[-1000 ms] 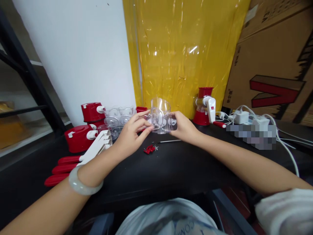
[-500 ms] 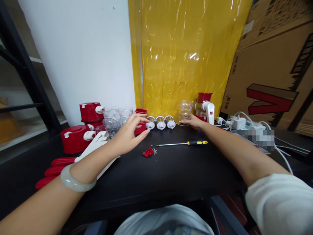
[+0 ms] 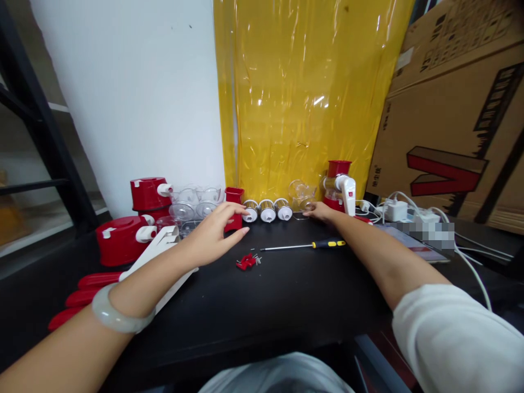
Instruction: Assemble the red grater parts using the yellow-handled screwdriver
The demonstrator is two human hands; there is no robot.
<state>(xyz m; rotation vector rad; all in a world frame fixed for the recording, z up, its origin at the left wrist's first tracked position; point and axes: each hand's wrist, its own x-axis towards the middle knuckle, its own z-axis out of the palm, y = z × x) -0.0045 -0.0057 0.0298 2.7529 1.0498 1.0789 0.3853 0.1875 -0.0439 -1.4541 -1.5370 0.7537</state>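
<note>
My left hand [image 3: 216,232] hovers above the table with thumb and fingers apart, holding nothing. It is nearest to a red plastic hopper [image 3: 234,195], which it partly hides. On the right, the fingers of my right hand [image 3: 321,212] close on the lower edge of a clear plastic cup [image 3: 303,203], beside another clear piece [image 3: 298,188]. Between the hands, three metal drums with white ends [image 3: 267,212] lie in a row. In front of them are a yellow-and-black screwdriver [image 3: 327,244] and small red parts [image 3: 246,262] with several screws [image 3: 257,259].
Red bases [image 3: 118,240], clear cups [image 3: 184,210] and white pieces with red handles [image 3: 98,279] crowd the left. An assembled red-and-white rotary grater [image 3: 346,191] stands at right, near white chargers and cables [image 3: 397,210]. A large cardboard box [image 3: 446,120] rises behind.
The clear pieces by my right hand have shifted slightly left and tilted. My left hand stays open in nearly the same place. The view has shifted a little.
</note>
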